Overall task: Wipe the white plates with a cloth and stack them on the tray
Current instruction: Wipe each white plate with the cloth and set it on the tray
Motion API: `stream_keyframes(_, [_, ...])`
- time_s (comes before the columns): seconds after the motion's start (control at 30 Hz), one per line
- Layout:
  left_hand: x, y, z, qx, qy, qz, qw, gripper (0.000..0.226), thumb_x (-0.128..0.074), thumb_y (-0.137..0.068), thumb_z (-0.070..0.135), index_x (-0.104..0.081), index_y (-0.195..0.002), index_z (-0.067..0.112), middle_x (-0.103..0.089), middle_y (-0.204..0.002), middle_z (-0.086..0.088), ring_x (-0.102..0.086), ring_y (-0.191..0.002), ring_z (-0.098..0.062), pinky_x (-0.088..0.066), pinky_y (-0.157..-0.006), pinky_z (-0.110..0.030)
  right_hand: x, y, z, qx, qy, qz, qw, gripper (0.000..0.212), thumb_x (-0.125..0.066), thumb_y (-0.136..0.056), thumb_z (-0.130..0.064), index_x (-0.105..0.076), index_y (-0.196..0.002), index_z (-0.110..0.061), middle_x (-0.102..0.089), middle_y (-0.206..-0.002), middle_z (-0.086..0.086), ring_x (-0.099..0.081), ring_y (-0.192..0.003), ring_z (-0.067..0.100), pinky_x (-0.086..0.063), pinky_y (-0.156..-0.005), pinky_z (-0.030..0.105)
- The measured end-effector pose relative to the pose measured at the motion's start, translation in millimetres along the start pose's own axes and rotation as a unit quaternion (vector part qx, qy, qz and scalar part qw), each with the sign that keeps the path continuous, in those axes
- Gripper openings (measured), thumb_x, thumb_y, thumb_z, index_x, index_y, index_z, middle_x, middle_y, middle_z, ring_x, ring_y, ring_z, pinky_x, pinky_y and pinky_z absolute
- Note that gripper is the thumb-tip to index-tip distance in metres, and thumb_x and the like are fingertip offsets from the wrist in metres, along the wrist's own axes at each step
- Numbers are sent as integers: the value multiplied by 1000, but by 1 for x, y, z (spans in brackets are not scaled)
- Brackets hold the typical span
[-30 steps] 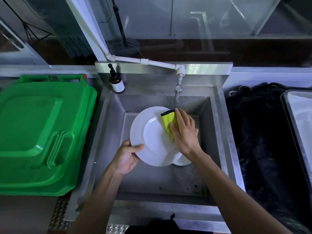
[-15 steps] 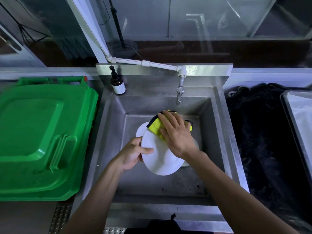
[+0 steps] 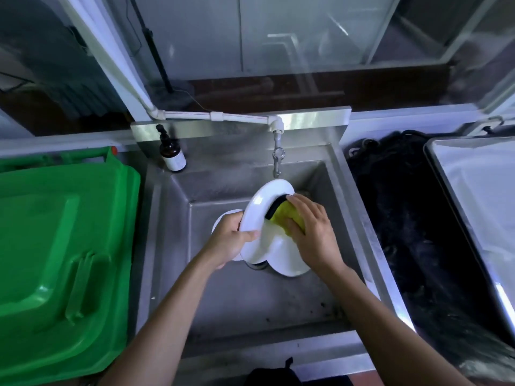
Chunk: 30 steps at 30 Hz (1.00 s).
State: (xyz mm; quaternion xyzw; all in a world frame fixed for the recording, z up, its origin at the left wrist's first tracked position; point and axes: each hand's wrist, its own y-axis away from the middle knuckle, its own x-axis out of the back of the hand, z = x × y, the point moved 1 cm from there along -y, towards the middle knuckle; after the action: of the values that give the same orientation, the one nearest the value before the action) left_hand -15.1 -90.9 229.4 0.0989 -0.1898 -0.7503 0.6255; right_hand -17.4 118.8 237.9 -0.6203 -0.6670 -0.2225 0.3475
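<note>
Both hands [image 3: 231, 240] [image 3: 312, 235] hold plate [image 3: 259, 215].

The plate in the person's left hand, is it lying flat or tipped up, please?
Tipped up: the left hand holds the plate on edge over the sink, the right hand pressing the yellow cloth against it.

The white plate [image 3: 257, 215] now stands tilted steeply, its upper rim raised just under the tap [image 3: 277, 160], where a second ago it faced the camera nearly flat. The left hand [image 3: 230, 240] grips the plate's left rim higher up than before, thumb across the front. The right hand [image 3: 312, 232] presses the yellow cloth [image 3: 284, 214] against the plate's right side, lower than earlier. More plates show beneath: one [image 3: 287, 260] at lower right, another [image 3: 223, 221] behind the left hand.
</note>
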Motion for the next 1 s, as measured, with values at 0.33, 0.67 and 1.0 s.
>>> stream_keyframes(0.33, [-70,-36,58,-164,-407,-21,898,16,-57,-93,18,-59,-85,32,-47,-61,3,-44,-59,-24,-34,-53,-34,86,18,61,-91,117,32,989,44,-66,-93,-30,-56,-135,-21,-57,-139,-1,-48,-126,29,-46,-94,50])
stream_keyframes(0.67, [-201,-73,111,-271,-539,-20,797,54,-52,-95,8,-57,-137,41,-71,-106,-11,-65,-93,-40,-38,-63,-34,179,58,151,-119,195,72,971,42,-57,-100,-34,-55,-140,-22,-53,-143,-1,-47,-127,30,-46,-86,49])
stream_keyframes(1.0, [-377,-120,155,-335,-577,-67,742,83,-40,-84,-11,-46,-147,44,-54,-150,7,-54,-134,-23,-48,-103,-43,280,104,256,-181,186,142,955,37,-57,-99,-28,-56,-137,-25,-54,-139,-4,-47,-121,31,-43,-87,47])
